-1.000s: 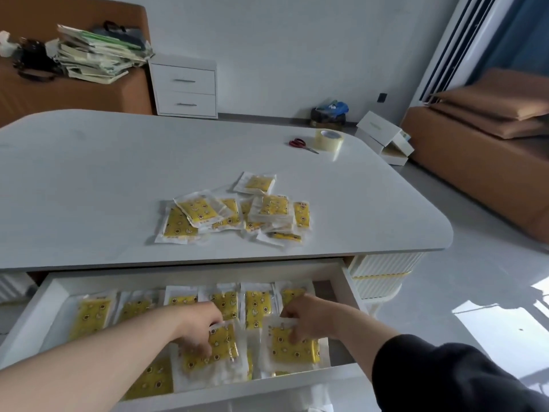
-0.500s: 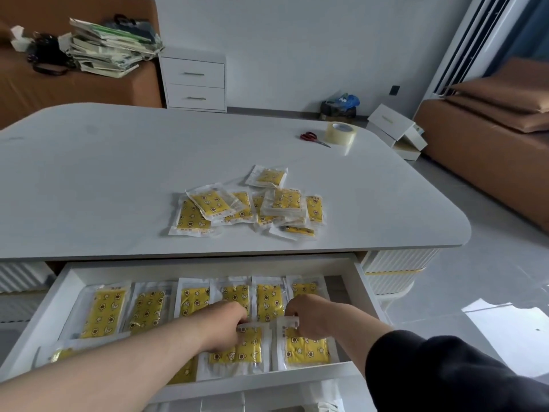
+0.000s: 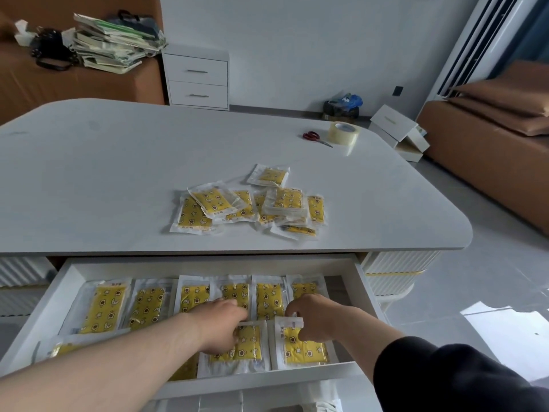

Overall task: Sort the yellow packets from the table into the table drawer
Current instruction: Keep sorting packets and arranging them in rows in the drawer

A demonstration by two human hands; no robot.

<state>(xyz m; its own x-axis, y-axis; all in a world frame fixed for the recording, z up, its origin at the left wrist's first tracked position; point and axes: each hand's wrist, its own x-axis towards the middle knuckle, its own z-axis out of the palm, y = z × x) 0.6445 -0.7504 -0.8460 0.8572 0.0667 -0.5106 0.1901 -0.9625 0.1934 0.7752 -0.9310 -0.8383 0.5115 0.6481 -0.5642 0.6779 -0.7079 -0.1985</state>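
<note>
Both hands hide the fingers gripping packets inside the drawer.

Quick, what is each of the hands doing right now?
Left hand: fingers curled on a front-row packet in the drawer.
Right hand: pinching the top edge of the neighbouring packet.

Left hand hides packet top

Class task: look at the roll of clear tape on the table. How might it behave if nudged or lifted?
The tape roll lies flat, so it would probably slide, not roll. It looks like a hollow ring, likely light and stiff. Its glossy side may be a little slippery.
</note>
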